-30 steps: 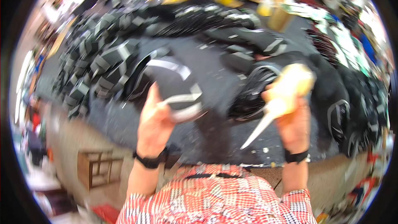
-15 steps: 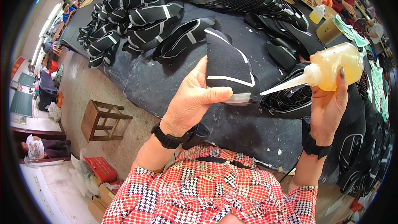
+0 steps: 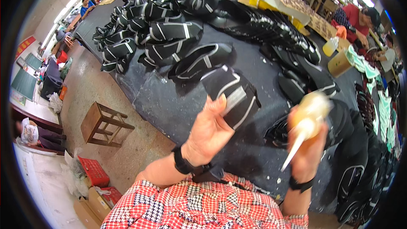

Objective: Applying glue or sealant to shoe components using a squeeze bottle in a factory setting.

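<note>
My left hand (image 3: 207, 132) grips a black fabric piece (image 3: 218, 82) by its near edge, thumb on top. White lines run along the piece, and a pale, shiny strip (image 3: 235, 100) shows beside my thumb. In my right hand (image 3: 308, 154) is a squeeze bottle (image 3: 314, 107) of yellowish liquid, blurred by motion. Its long white nozzle (image 3: 293, 152) points down and left, apart from the fabric. Just beyond the held piece lies a curved, shoe-like black piece (image 3: 202, 61) with white lines. Dark folded pieces (image 3: 277, 132) sit on the table, partly hidden by my right hand.
Heaped black pieces (image 3: 169, 32) and a long overlapping row (image 3: 263, 23) cover the far side of the dark table (image 3: 144, 91). At the right stand another bottle (image 3: 330, 47) and a tan container (image 3: 339, 64). A wooden stool (image 3: 104, 123) stands on the floor at left; co-workers sit farther off.
My left hand has turned the fabric piece, so the pale strip now slants up. My right hand has moved left and down, swinging the bottle's nozzle downward. The view has shifted.
</note>
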`<state>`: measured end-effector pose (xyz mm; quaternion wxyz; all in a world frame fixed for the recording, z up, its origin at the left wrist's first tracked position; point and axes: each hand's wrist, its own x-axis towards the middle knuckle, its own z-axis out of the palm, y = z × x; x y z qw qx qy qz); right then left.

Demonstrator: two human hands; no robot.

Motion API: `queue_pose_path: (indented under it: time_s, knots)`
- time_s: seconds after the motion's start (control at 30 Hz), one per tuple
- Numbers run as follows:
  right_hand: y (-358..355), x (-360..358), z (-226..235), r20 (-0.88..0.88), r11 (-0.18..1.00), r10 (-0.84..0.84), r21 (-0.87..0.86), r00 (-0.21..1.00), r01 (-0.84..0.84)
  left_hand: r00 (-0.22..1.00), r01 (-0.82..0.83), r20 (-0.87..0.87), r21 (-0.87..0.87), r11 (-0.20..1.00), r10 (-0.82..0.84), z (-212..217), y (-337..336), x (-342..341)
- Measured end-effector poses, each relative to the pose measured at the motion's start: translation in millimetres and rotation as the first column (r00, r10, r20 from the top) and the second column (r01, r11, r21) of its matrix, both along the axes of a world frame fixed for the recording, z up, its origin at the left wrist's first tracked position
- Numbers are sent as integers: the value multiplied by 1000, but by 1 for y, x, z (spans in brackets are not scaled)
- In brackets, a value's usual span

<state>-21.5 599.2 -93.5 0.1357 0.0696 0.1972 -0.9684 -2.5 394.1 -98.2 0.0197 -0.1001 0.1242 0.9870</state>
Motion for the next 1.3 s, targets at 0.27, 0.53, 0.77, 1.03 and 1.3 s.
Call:
queue_pose_path:
  time_s: [0.27,0.53,0.77,1.03,1.3]
  knots:
    - [-34,33,-23,313,848,476,-411,822,-334,985,43,-171,97,994,-26,-16,9,16]
    - [-19,1,-35,225,824,437,-489,871,-287,822,569,90,-181,802,-562,-20,-1,50]
    - [-5,12,-21,205,883,427,-305,880,-357,905,-310,-262,-946,-97,-337,23,-40,35]
    - [-8,7,-17,72,964,191,174,979,-201,907,68,-101,-923,378,-409,11,-8,26]
    - [3,-8,41,-439,743,-352,406,826,532,891,79,-249,-739,670,-380,-6,-1,20]
